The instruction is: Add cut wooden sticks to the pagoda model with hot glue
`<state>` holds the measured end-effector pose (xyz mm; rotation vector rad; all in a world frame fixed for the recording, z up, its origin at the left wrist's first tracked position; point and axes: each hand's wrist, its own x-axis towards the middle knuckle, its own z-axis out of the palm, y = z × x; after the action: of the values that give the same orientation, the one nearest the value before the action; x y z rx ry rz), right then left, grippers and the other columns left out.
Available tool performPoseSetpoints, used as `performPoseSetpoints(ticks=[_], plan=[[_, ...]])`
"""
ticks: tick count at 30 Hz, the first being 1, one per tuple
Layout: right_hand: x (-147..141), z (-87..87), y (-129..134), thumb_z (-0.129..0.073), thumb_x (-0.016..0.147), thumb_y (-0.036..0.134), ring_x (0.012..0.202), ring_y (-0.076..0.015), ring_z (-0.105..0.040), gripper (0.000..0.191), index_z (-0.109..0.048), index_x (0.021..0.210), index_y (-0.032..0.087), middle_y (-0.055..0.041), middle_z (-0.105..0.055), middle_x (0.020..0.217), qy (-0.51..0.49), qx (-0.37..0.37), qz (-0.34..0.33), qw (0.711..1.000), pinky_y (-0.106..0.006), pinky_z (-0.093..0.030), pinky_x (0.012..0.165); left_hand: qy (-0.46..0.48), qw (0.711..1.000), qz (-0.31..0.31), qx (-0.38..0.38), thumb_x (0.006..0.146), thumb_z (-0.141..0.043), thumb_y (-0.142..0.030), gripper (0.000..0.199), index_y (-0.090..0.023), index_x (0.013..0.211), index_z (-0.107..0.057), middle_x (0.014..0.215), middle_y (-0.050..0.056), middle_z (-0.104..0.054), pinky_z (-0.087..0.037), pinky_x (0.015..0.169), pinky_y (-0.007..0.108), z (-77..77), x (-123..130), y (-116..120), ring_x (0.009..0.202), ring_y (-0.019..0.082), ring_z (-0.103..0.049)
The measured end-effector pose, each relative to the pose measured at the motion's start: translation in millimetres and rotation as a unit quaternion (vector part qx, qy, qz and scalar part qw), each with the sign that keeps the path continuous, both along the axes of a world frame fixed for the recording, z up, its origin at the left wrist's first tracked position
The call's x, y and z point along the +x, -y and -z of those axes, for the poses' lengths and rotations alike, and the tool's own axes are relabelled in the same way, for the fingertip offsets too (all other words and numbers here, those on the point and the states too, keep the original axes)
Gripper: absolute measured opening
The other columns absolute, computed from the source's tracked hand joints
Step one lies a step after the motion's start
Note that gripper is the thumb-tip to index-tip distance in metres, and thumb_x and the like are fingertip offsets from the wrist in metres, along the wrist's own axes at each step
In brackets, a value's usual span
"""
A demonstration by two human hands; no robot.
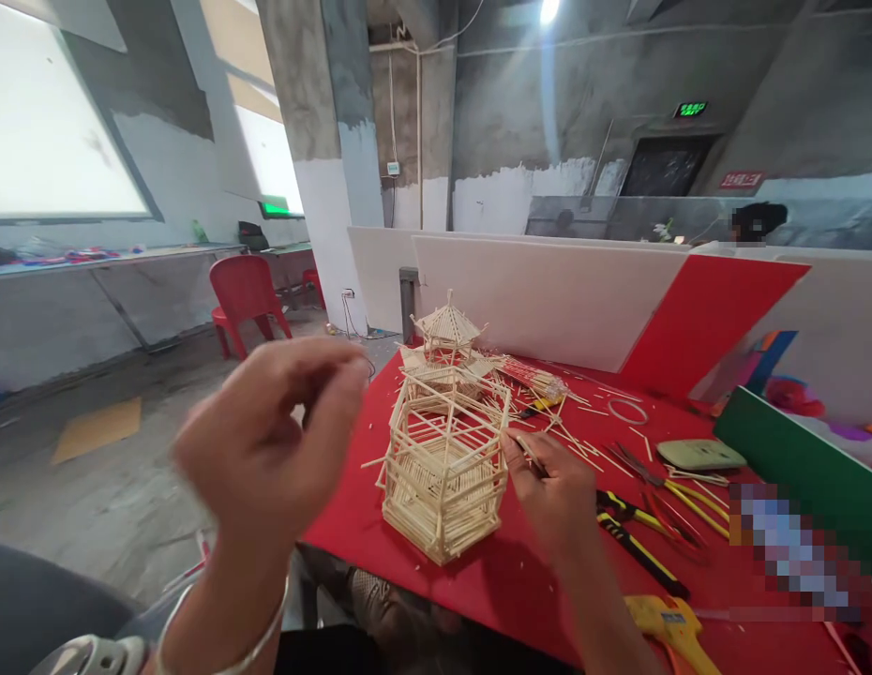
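Note:
A hexagonal framework of thin wooden sticks (443, 497), with open lattice sides, stands upright on the red tabletop. My right hand (552, 487) is at its right side, thumb and fingers closed on the edge of the frame near an upper corner. Raised to the left of the model and apart from it, my left hand (267, 441) is blurred by motion. Its fingers are curled in against the thumb; whatever may be between them is hidden. Directly behind stands a stick pavilion (448, 326) with a pointed roof.
Loose sticks (541, 375) are scattered at the back right. Pliers (679, 487), a black-and-yellow cutter (643, 553), a green case (699, 455) and a yellow glue gun (665, 623) lie at right. A white partition (534, 291) borders the table's far side; a red chair (249, 295) stands left.

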<state>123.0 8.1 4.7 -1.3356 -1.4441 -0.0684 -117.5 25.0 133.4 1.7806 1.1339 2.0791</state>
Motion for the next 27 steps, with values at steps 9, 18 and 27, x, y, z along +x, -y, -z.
performPoseSetpoints(ticks=[9,18,27], plan=[[1,1.8,-1,-0.057,0.095,0.036,0.084,-0.0184,-0.071,0.022,-0.075,0.098,0.023,-0.0052,-0.076,0.092,0.016,0.001,0.001,1.000,-0.030,-0.054,0.079,0.123,0.906,0.186,-0.359,0.066,-0.082,-0.040,0.028,-0.015,0.068,-0.072,0.051,-0.002,-0.055,-0.025,0.040,0.019,84.2,3,-134,0.040,0.007,-0.041],[1,-0.1,-1,-0.058,0.095,0.031,0.083,-0.0169,-0.071,0.019,-0.074,0.100,0.022,-0.0041,-0.076,0.094,0.030,0.017,-0.006,0.999,-0.028,-0.054,0.079,0.159,0.856,0.288,-0.400,0.058,-0.088,-0.047,0.040,-0.015,0.073,-0.070,0.056,-0.001,-0.060,-0.027,0.042,0.020,99.1,18,-143,0.042,0.007,-0.045],[1,-4.2,2,-0.057,0.095,0.032,0.087,-0.0180,-0.071,0.023,-0.075,0.106,0.023,-0.0055,-0.076,0.099,-0.006,-0.021,-0.025,0.999,-0.029,-0.056,0.080,0.178,0.849,0.293,-0.402,0.055,-0.090,-0.044,0.043,-0.015,0.080,-0.073,0.059,0.000,-0.065,-0.037,0.046,0.020,102.4,18,-146,0.047,0.010,-0.055]])
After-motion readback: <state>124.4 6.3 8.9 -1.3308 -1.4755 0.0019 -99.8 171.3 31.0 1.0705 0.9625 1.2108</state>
